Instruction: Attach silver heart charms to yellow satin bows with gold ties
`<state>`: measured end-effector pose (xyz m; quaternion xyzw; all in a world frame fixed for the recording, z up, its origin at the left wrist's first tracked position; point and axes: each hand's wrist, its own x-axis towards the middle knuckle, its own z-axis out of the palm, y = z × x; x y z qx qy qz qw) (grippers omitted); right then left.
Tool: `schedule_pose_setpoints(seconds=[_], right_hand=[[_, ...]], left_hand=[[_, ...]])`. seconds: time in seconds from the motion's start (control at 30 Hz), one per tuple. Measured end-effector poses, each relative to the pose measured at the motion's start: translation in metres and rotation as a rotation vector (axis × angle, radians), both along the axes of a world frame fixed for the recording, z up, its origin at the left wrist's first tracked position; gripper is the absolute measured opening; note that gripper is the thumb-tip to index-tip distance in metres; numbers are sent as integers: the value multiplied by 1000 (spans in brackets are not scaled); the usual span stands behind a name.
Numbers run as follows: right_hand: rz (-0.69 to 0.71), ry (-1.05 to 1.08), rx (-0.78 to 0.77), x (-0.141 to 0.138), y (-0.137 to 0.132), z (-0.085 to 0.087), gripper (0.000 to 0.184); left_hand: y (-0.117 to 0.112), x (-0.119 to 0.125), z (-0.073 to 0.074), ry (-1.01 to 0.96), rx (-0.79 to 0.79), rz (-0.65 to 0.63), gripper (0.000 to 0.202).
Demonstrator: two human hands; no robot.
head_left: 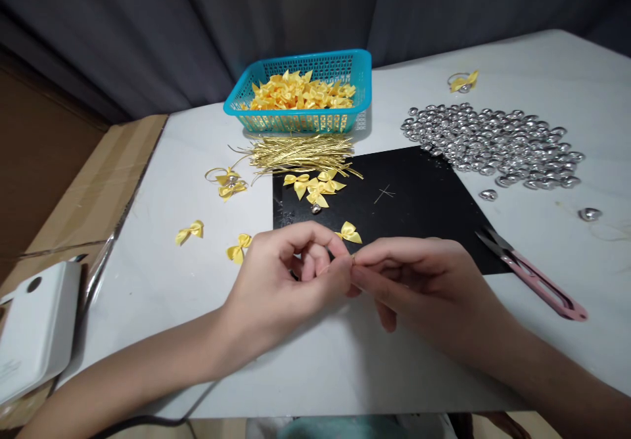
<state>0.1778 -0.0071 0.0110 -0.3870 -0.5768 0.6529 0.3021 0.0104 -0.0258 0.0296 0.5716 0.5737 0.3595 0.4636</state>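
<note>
My left hand (286,275) and my right hand (419,275) meet fingertip to fingertip over the near edge of a black mat (409,196). Both pinch a small yellow ribbon bow (349,232), which sticks up just behind the fingers, with a thin gold wire at the pinch point. More loose yellow bows (318,188) lie on the mat's far left corner. A bundle of gold wire ties (300,153) lies behind them. A blue basket (355,64) full of yellow bows stands at the back.
A heap of silver bells (493,143) covers the right of the white table (345,360). Pink thread snips (537,278) lie right of my hand. Stray bows (190,232) and finished bow-bell pieces (229,183) lie left. A white device (34,327) and cardboard (89,189) sit at far left.
</note>
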Motion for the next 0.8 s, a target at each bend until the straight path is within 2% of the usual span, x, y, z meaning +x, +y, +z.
schedule_pose_setpoints(seconds=[0.8], right_hand=[[8,25,79,0,0,-2,13]], left_hand=[[-2,-1,-1,-3,-11,-10,6]])
